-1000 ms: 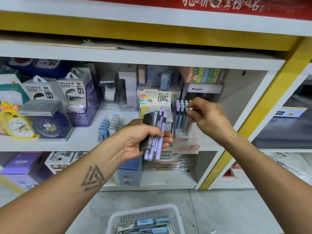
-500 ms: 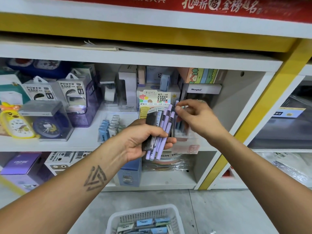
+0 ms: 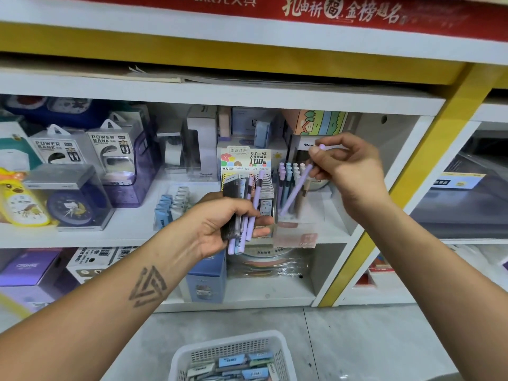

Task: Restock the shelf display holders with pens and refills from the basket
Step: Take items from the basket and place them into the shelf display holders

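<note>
My left hand (image 3: 220, 224) grips a bundle of purple pens and dark refill packs (image 3: 243, 213) in front of the middle shelf. My right hand (image 3: 346, 171) pinches one purple pen (image 3: 295, 192) near its top. The pen slants down to the left, its tip over the clear pen holder (image 3: 297, 215) on the shelf. Pastel pens (image 3: 288, 171) stand upright in that holder. A lead refill display (image 3: 246, 160) with a coloured card stands just left of it. The white basket (image 3: 280, 350) sits on the floor below, with blue and grey refill boxes inside.
Power bank boxes (image 3: 110, 149), a boxed blue clock (image 3: 71, 204) and a yellow duck clock (image 3: 16, 199) fill the shelf's left side. Small blue packs (image 3: 170, 204) lie mid-shelf. Boxes occupy the lower shelf. A yellow post (image 3: 406, 177) borders the shelf on the right.
My right hand went from the holder to the bundle, pulled out one purple pen and carried it up and right over the holder. My left hand stayed in place.
</note>
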### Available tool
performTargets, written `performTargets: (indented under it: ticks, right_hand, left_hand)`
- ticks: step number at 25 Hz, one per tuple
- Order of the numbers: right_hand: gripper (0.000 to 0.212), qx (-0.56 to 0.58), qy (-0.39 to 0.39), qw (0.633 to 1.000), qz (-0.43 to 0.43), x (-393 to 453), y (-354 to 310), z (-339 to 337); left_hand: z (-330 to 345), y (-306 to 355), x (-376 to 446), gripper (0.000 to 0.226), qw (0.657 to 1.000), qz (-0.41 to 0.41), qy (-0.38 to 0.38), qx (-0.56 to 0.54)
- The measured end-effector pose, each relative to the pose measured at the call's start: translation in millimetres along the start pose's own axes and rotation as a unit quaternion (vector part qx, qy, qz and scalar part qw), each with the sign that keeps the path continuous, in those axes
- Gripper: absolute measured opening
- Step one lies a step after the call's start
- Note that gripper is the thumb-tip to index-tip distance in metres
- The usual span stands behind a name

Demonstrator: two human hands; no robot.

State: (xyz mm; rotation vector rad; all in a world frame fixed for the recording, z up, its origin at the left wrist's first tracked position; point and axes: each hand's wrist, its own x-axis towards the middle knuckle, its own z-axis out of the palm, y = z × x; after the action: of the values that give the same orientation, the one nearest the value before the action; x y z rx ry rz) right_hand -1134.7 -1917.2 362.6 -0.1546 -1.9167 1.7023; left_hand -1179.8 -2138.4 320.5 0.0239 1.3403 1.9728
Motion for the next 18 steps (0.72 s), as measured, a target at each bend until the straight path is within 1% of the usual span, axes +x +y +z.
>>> performTargets:
  ticks: [2,4,7,15,16,18]
  right_hand:
    - [0.007,-0.074,0.008,0.997,-0.038,3,4,-1]
    - [0.004,-0.168,-0.023,0.984,-0.051,2,14,4]
    - [0.004,-0.291,-0.074,0.949,-0.097,-4,30,12]
    - [0.01,-0.364,-0.121,0.911,-0.153,-4,42,16]
    - [0.012,-0.391,-0.119,0.896,-0.175,-2,43,16]
    - [0.017,-0.466,-0.13,0.852,-0.202,0,46,19]
  left_hand:
    - [-3,0,1,0.024,1.0,-0.001,0.016,0.002]
    - [-5,-1,2,0.022,1.0,-0.003,0.02,0.011]
    - [-5,-2,3,0.02,1.0,-0.008,0.012,0.023]
    - [-4,-2,1,0.02,1.0,-0.019,-0.003,0.02]
    - [-3,-2,0,0.021,1.0,-0.022,-0.008,0.019]
    - [-3,-1,-1,0.026,0.999,-0.022,-0.016,0.017]
